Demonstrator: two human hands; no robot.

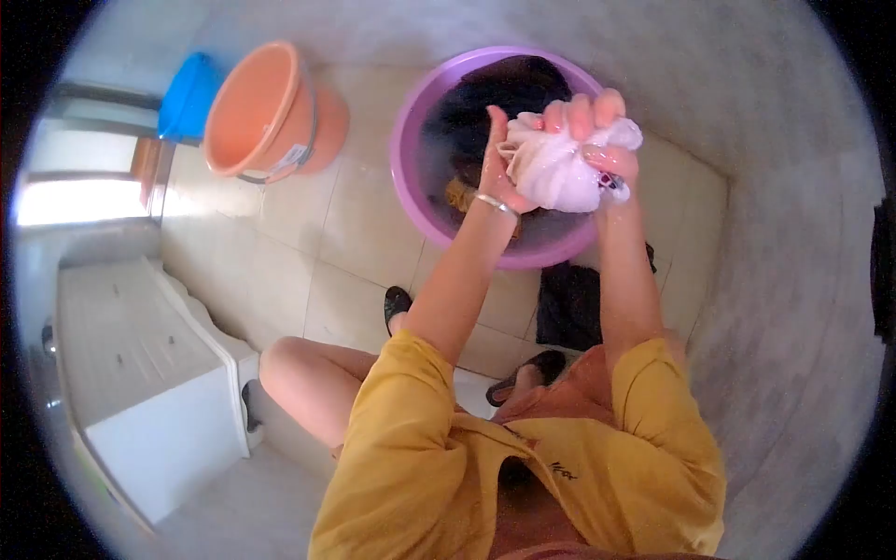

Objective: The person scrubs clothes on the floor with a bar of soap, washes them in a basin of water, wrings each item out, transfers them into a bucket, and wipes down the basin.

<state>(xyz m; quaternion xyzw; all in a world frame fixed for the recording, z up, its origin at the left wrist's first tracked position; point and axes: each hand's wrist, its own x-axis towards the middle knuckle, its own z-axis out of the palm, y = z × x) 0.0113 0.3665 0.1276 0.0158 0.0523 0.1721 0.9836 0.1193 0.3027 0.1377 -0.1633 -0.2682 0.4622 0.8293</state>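
A bunched wet pale pink cloth is held up over the near right part of a purple tub. My left hand grips its left side, with the thumb pointing up and the other fingers mostly hidden by the cloth. From the right, my right hand is closed round the same cloth, its fingers curled over the top. Dark fabric lies in the water in the tub. Beside it shows a small yellowish-brown cloth.
An orange bucket stands on the tiled floor left of the tub, with a blue container behind it. A dark cloth lies near my feet. At the left is a white cabinet; a grey wall bounds the right.
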